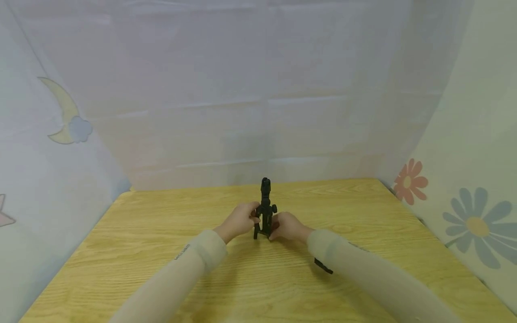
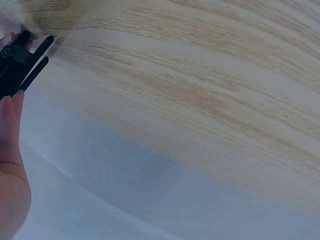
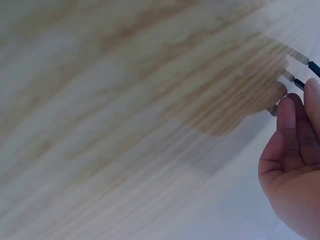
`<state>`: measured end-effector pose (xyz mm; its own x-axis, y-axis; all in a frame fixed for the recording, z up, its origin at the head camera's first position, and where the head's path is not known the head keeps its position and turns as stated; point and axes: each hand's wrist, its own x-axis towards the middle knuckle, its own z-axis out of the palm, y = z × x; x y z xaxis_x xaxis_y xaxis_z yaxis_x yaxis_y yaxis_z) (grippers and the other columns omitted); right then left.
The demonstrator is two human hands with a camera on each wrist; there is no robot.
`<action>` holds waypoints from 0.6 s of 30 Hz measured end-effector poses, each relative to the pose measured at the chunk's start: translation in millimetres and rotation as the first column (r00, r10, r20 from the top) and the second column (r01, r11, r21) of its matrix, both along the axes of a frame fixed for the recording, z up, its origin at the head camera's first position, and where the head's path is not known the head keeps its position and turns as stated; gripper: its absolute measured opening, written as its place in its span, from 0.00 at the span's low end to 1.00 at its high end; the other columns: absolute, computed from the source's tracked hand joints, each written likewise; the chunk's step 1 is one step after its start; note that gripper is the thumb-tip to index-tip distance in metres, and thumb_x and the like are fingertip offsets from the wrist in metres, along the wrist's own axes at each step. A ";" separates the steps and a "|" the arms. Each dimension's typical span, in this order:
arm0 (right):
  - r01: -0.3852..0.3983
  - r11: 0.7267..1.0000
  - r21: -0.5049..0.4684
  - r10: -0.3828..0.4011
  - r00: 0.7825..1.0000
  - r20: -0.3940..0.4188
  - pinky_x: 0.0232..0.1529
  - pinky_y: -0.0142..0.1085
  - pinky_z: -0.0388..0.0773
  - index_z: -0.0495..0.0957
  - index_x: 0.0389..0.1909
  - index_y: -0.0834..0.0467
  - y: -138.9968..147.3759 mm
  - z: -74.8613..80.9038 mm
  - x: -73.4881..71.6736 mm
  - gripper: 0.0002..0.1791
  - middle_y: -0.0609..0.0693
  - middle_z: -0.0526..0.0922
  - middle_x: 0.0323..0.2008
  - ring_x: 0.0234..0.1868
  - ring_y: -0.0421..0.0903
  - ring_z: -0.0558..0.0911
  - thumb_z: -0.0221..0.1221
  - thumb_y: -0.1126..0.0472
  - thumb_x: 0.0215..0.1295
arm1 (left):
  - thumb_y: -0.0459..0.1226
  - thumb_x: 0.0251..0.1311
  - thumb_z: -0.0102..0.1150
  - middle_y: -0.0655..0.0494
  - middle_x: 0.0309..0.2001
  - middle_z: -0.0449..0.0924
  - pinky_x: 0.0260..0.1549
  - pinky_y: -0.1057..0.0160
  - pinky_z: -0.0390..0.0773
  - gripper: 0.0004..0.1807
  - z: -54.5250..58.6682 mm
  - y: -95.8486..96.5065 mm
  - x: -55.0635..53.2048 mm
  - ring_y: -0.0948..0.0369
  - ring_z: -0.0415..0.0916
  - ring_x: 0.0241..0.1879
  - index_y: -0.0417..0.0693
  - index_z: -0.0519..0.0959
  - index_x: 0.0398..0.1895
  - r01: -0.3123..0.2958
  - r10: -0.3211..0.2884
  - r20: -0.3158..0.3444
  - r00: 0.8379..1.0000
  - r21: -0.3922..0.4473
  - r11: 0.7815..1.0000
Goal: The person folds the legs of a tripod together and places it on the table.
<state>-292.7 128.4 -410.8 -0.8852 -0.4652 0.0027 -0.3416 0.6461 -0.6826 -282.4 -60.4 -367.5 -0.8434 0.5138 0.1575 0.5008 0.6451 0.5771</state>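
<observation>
A small black tripod [image 1: 265, 211] stands upright toward the far side of the wooden table, its legs down and a knob on its right side. My left hand [image 1: 241, 219] grips it from the left. In the left wrist view, the thumb and fingers lie on either side of the black legs [image 2: 36, 67]. From the right, my right hand [image 1: 287, 225] holds a lower leg between curled fingers. Only the tips of the legs [image 3: 300, 84] show at the edge of the right wrist view, and the fingers partly hide the grip.
A dark narrow piece [image 1: 323, 265] shows beneath my right sleeve; whether it lies on the wooden table [image 1: 250, 287] cannot be told. Behind the table's far edge hangs a pale backdrop [image 1: 202, 112]. Printed side panels [image 1: 464, 157] stand along both sides.
</observation>
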 end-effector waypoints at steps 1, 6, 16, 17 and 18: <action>0.002 1.000 -0.011 -0.002 1.000 0.010 0.47 0.42 0.79 0.85 0.36 0.64 0.6 -0.1 0.7 0.11 0.52 0.86 0.33 0.36 0.45 0.83 0.72 0.69 0.50 | 0.25 0.62 0.59 0.49 0.31 0.78 0.28 0.60 0.75 0.09 0.2 -0.2 0.3 0.58 0.73 0.30 0.36 0.76 0.45 0.002 -0.002 -0.001 1.000 0.000 1.000; -0.011 0.998 -0.062 0.014 0.999 0.046 0.43 0.40 0.79 0.83 0.36 0.66 6.8 -0.5 4.1 0.09 0.53 0.86 0.35 0.37 0.45 0.83 0.70 0.69 0.54 | 0.25 0.62 0.59 0.49 0.32 0.78 0.29 0.61 0.76 0.10 -0.6 -1.5 -0.2 0.57 0.74 0.31 0.36 0.76 0.46 0.005 -0.005 0.010 1.000 0.013 1.000; 0.128 0.977 -0.169 -0.105 0.985 0.139 0.43 0.44 0.80 0.76 0.53 0.71 20.6 3.7 11.0 0.19 0.60 0.81 0.46 0.47 0.55 0.80 0.63 0.67 0.63 | 0.25 0.63 0.57 0.45 0.41 0.80 0.30 0.61 0.80 0.14 3.4 -2.9 -10.1 0.52 0.80 0.38 0.38 0.77 0.52 0.027 -0.044 0.171 0.984 0.100 0.995; 0.129 0.976 -0.174 -0.105 0.985 0.140 0.45 0.46 0.80 0.75 0.55 0.71 21.1 3.9 11.0 0.20 0.61 0.80 0.48 0.50 0.57 0.79 0.63 0.68 0.63 | 0.25 0.63 0.57 0.45 0.41 0.80 0.31 0.60 0.80 0.14 3.6 -2.7 -10.6 0.52 0.80 0.39 0.37 0.77 0.52 0.028 -0.047 0.182 0.982 0.104 0.994; 0.125 0.976 -0.179 -0.101 0.985 0.138 0.49 0.48 0.78 0.75 0.55 0.70 21.2 4.3 11.0 0.20 0.61 0.80 0.50 0.52 0.59 0.78 0.62 0.68 0.64 | 0.25 0.63 0.57 0.45 0.42 0.80 0.33 0.60 0.81 0.14 3.9 -2.3 -11.0 0.52 0.79 0.41 0.37 0.78 0.52 0.026 -0.046 0.190 0.981 0.107 0.994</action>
